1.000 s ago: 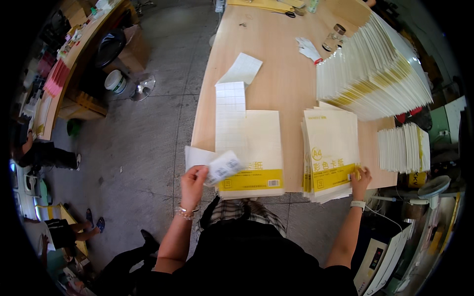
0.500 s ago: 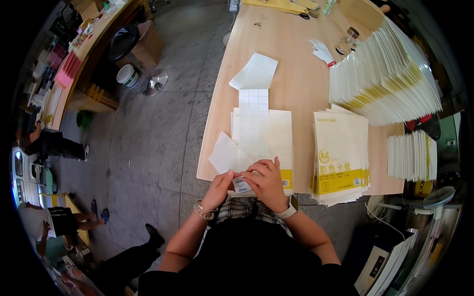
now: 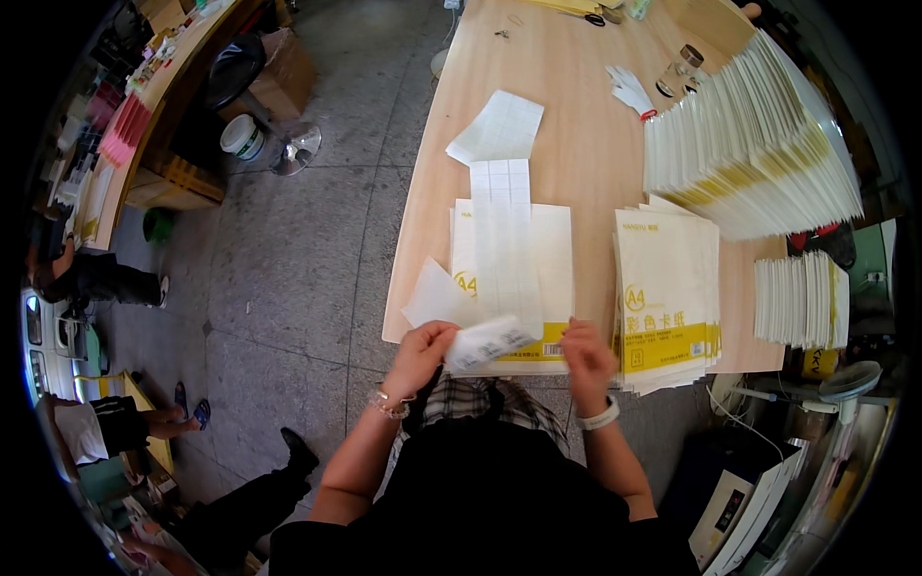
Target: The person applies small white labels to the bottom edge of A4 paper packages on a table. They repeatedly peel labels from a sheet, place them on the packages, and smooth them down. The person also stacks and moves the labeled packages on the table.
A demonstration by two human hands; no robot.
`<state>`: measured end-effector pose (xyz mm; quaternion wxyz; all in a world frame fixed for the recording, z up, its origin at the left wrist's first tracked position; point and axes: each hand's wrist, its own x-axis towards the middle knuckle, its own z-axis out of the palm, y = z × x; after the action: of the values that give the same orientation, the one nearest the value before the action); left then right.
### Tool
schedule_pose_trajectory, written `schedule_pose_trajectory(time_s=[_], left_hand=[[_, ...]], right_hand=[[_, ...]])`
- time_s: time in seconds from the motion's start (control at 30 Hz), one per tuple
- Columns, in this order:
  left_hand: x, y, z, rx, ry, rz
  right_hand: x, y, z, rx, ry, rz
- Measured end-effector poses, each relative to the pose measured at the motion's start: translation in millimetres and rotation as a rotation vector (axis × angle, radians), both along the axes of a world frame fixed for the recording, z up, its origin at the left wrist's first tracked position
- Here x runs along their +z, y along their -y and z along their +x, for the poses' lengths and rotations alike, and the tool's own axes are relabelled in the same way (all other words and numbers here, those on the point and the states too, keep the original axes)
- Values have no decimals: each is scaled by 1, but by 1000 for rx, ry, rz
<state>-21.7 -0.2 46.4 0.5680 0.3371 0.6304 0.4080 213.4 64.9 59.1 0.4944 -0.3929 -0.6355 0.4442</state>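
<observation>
Pinching a curled white printed strip (image 3: 490, 344) tight in the left fingers (image 3: 442, 333), over the lower part of a flat cream pack (image 3: 555, 278). Can't honestly tell the spread or grip of the blurry right fingers (image 3: 588, 343). Also seeing thin gridded paper (image 3: 503, 226) hiding some of that pack, plus a layered pile (image 3: 665, 278) alongside on the smooth wooden desk (image 3: 576, 144).

The tabletop (image 3: 576, 134) is smooth, wood-like and matt. Near left, the label strip (image 3: 503, 230) looks like smooth paper; far right, the glove (image 3: 629, 89) is matt cloth, the tall packet stack (image 3: 744, 144) glossy like plastic film. Far left, the stool base (image 3: 301, 152) is shiny metal.
</observation>
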Motion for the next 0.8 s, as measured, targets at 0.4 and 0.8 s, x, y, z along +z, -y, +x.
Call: schedule_pose_trajectory(time_s=[0.4,0.8], left_hand=[[-35,3,23,-494,-559,322],[-45,7,26,-506,-599,316]], right_hand=[[-73,1,52,-4,427,-505],[-77,1,48,-21,447,-503]])
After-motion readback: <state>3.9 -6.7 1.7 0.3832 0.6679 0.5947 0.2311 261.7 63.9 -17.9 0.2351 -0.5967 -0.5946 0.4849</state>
